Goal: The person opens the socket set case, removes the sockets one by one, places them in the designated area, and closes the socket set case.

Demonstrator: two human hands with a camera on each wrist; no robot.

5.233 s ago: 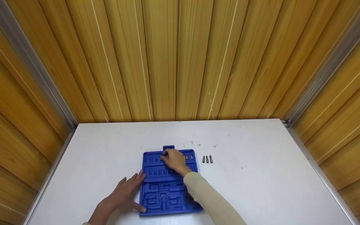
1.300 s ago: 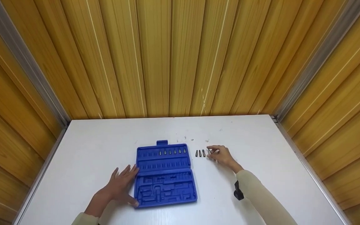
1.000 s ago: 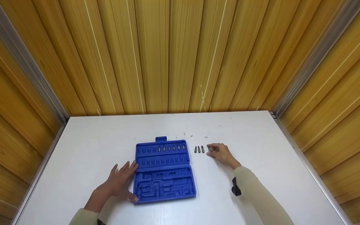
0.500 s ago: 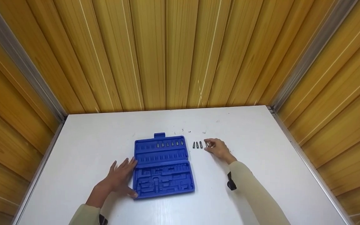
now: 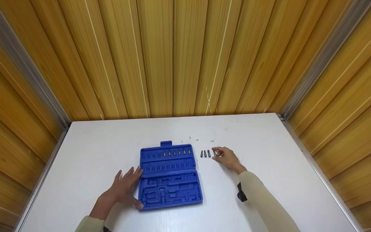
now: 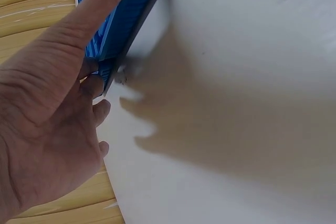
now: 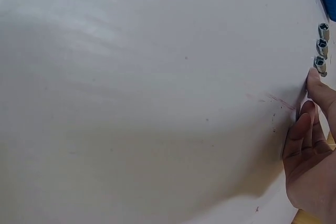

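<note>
A blue plastic socket case (image 5: 169, 175) lies unfolded on the white table. My left hand (image 5: 122, 189) rests along its left edge, fingers spread, with the thumb at the near corner; the left wrist view shows the thumb over the case's side. Right of the case, my right hand (image 5: 227, 158) pinches a small metal socket bit (image 5: 214, 153) between thumb and finger, mostly covered by the fingertips. Beside it stand three similar socket bits (image 5: 205, 154) in a short row. Their open ends (image 7: 320, 62) show in the right wrist view.
Several small bits (image 5: 174, 153) sit in the top row of the case, towards its right; other slots there are bare. A latch tab (image 5: 166, 143) sticks out at its far edge. Wood-patterned panels (image 5: 172, 64) enclose the table (image 5: 256, 138) behind and at the sides.
About five seconds ago my right hand was over the case's top row; now it is right of the loose row with a socket bit. Over the last second both hands have hardly moved.
</note>
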